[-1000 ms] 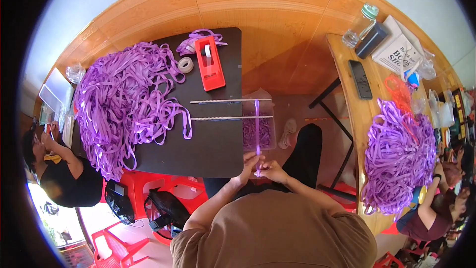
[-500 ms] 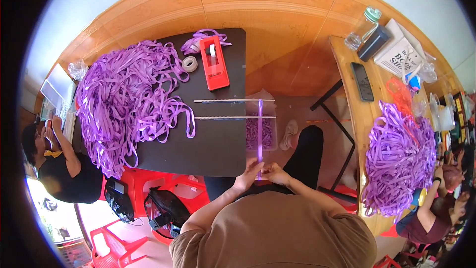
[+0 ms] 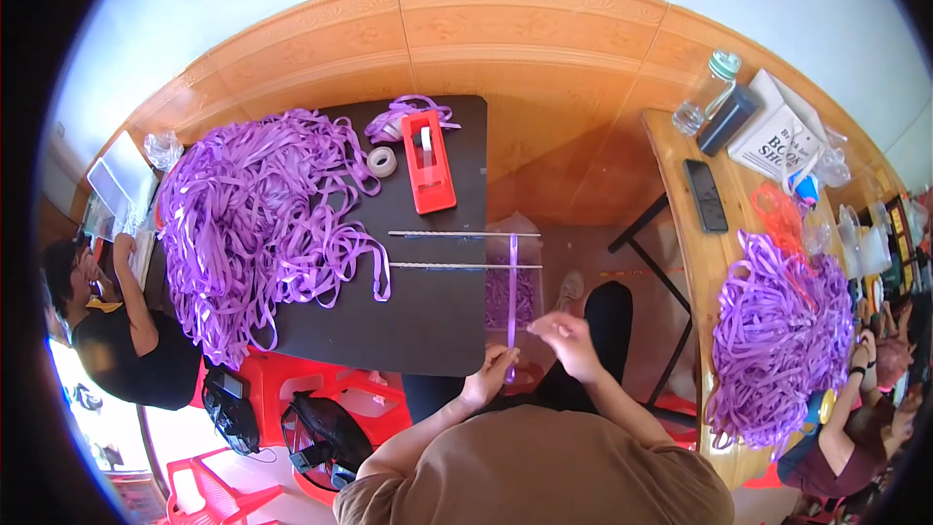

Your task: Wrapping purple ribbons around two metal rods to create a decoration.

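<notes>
A narrow purple ribbon (image 3: 512, 306) runs from two thin pale rods, the far rod (image 3: 437, 233) and the near rod (image 3: 437, 265), toward my body. Both rods jut over the right edge of the dark table. My left hand (image 3: 489, 377) is closed in a pinch on the ribbon's near end, with a short tail below the fingers. To the right of the ribbon, apart from it, my right hand (image 3: 569, 342) is raised and smeared by motion; whether its fingers hold anything cannot be made out.
A big heap of purple ribbon (image 3: 262, 204) covers the left of the dark table (image 3: 389, 331), beside a red tape dispenser (image 3: 430, 175) and a tape roll (image 3: 381, 161). Below the rods stands a clear bin (image 3: 525, 226) of purple pieces. Another ribbon heap (image 3: 782, 340) lies on the right wooden table.
My right hand has come away from the ribbon and moved to the right and upward. My left hand keeps its pinch on the ribbon. The whole scene has shifted slightly down in view.
</notes>
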Demonstrator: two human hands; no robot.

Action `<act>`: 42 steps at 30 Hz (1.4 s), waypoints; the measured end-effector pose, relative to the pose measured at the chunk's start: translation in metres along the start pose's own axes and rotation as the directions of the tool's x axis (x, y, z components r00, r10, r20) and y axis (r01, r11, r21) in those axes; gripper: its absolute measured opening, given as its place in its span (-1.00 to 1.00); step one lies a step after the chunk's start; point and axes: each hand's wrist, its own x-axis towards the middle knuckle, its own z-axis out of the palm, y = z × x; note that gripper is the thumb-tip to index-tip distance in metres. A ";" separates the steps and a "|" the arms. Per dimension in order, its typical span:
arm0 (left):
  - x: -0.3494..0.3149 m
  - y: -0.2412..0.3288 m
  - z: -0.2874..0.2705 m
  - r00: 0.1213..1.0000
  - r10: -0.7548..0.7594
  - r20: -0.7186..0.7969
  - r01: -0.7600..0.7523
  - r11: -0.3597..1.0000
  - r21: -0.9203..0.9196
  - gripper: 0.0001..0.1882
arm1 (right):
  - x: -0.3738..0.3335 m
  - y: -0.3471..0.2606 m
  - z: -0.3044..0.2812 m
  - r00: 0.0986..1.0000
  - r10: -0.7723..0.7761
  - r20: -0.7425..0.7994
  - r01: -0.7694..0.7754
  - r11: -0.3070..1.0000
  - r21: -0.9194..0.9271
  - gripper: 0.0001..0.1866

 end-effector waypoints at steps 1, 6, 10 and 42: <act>0.001 -0.001 -0.001 0.999 0.042 0.013 -0.042 0.998 0.036 -0.80 | 0.003 -0.036 0.009 0.994 0.105 -0.042 -0.095 0.977 0.189 -0.78; 0.004 -0.035 0.003 0.980 0.196 -0.029 -0.197 0.980 -0.019 -0.89 | -0.006 -0.169 0.077 0.691 -0.522 0.499 -0.119 0.599 0.792 -0.35; 0.003 -0.034 0.001 0.977 0.209 0.048 -0.214 0.971 0.111 -0.84 | -0.021 -0.234 0.120 0.590 -0.631 0.504 -0.291 0.416 0.861 -0.31; 0.005 -0.024 -0.002 0.990 -0.080 0.114 0.097 0.984 -0.148 -0.82 | -0.011 -0.252 0.157 0.378 -0.857 0.351 -0.352 0.218 0.910 0.05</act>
